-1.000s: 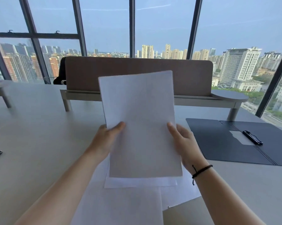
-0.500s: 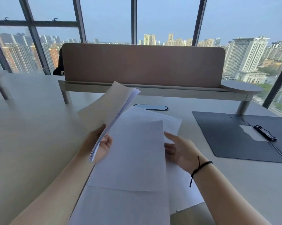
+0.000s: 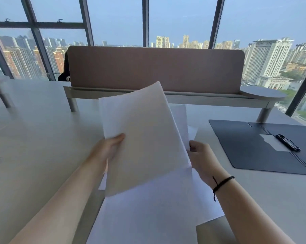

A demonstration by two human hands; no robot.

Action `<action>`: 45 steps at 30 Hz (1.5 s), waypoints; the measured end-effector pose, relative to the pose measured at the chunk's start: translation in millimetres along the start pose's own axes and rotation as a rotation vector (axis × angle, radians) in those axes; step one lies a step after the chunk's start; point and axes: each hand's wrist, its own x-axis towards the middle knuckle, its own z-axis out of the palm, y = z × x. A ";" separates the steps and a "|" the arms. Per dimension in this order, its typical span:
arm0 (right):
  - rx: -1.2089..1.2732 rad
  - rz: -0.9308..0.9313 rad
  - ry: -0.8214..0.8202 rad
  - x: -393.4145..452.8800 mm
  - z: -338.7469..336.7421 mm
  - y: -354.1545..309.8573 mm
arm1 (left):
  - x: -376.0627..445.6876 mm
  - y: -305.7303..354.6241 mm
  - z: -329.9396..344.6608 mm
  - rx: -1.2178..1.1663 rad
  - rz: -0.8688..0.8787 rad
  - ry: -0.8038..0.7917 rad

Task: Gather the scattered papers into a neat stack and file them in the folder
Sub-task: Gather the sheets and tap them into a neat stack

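I see the table running wide and bare to the left of the arms, out to a dark item cut off at the left frame edge. On the right, a clear strip of table separates the loose papers from the folder. At the far side a padded divider panel on a low rail closes off the table, with window frames and city buildings behind it.

The folder lies open and flat, well apart from both hands, its right part cut by the frame edge. Inside it I see 1 pale rectangular patch and a black clip lying along the spine; no sheets are in it.

The left hand grips a raised sheaf of papers by its left edge, thumb across the front face, the other fingers hidden behind. The sheaf tilts up off the table, its top corner leaning toward the divider. The right hand sits at the sheaf's lower right edge with its fingers curled narrow right against the paper edge; I cannot tell whether they pinch that sheaf or a sheet behind it. A black cord circles the right wrist.

More loose sheets lie flat and overlapping beneath the sheaf, spreading toward the near edge.
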 end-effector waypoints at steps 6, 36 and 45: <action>0.384 0.014 0.058 -2.9 -24.6 -5.6 | -15.2 -2.1 14.1 0.158 -0.027 -0.085; 0.472 -0.449 -0.088 -40.3 -18.4 -118.5 | -61.6 111.9 76.3 -0.061 0.486 -0.127; 0.494 -0.434 -0.082 -55.1 -18.5 -98.7 | -81.2 76.5 66.2 0.057 0.508 -0.186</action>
